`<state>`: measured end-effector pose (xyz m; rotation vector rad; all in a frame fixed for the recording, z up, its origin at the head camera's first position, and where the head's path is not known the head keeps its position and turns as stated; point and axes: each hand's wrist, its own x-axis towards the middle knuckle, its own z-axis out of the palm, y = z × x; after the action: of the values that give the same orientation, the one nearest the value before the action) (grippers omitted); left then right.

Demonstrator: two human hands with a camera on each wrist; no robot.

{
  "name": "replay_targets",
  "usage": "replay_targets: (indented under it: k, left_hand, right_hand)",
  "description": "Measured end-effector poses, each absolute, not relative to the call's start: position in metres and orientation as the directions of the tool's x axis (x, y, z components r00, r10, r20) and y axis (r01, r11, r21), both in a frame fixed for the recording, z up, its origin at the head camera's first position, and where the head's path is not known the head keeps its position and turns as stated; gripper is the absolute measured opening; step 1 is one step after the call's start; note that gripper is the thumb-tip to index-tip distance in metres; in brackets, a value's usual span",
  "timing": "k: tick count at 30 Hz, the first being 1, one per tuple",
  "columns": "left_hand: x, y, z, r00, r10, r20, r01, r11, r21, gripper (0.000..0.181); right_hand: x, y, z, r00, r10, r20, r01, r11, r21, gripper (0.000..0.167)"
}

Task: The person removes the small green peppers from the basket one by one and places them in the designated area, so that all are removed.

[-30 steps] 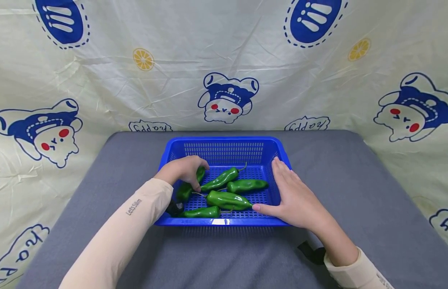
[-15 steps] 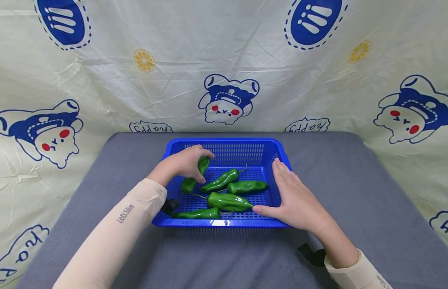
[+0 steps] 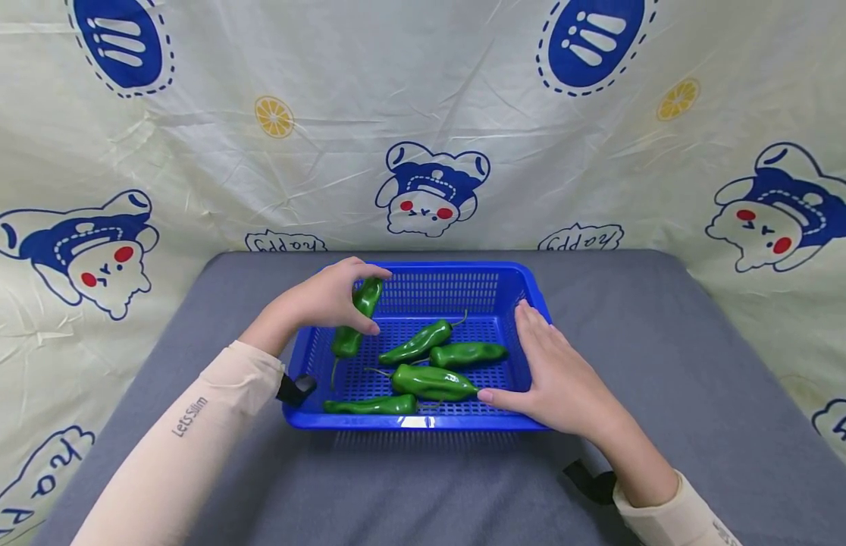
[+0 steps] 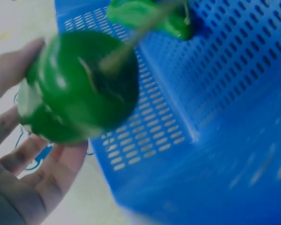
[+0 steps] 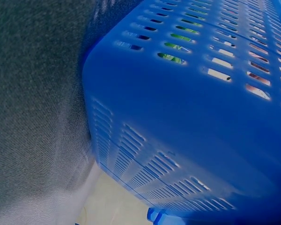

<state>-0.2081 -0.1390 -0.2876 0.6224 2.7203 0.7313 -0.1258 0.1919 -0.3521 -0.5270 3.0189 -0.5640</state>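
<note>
My left hand (image 3: pixel 322 294) grips a green pepper (image 3: pixel 346 341) over the left side of the blue plastic basket (image 3: pixel 368 422). In the left wrist view this pepper (image 4: pixel 77 93) shows its stem end, with fingers along its side. My right hand (image 3: pixel 562 375) rests at the basket's right side, fingers straight along the wall and thumb extended over the front right corner. The thumb tip is close to the tip of another green pepper (image 3: pixel 433 382); contact cannot be told. The right wrist view shows the basket's slotted outer wall (image 5: pixel 187 112), but not the hand.
Inside the basket lie more green peppers: one at the back (image 3: pixel 419 341), one at the right (image 3: pixel 467 354) and one near the front wall (image 3: pixel 371 405). The basket stands on a grey cloth-covered table (image 3: pixel 423 493). A printed curtain (image 3: pixel 532 182) hangs behind it.
My left hand has risen and moved left with the pepper, from the basket's floor toward its left rim. My right hand has stayed in place.
</note>
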Motion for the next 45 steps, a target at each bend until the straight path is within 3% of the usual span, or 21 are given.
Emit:
replay_targets:
  k: [12,25,36,45]
  left_hand:
    - [-0.196,-0.184,-0.262,-0.909,0.404,-0.104,0.186,0.616,0.765,0.077]
    - [-0.172,-0.255,-0.251,-0.969,0.233,-0.083,0.081,0.615,0.784,0.069]
    - [-0.16,-0.304,-0.295,-0.978,0.137,-0.158,-0.029,0.659,0.751,0.073]
    - [-0.154,-0.306,-0.345,-0.953,0.154,-0.262,-0.087,0.689,0.719,0.081]
  right_hand:
    - [-0.126,0.194,-0.353,-0.941,-0.335,0.046,-0.329,0.875,-0.355,0.128]
    - [-0.123,0.194,-0.352,-0.945,-0.325,0.034,-0.316,0.88,-0.354,0.127]
    - [-0.124,0.193,-0.352,-0.945,-0.325,0.039,-0.318,0.882,-0.347,0.126]
    - [-0.123,0.191,-0.352,-0.944,-0.329,0.039,-0.322,0.881,-0.347,0.127]
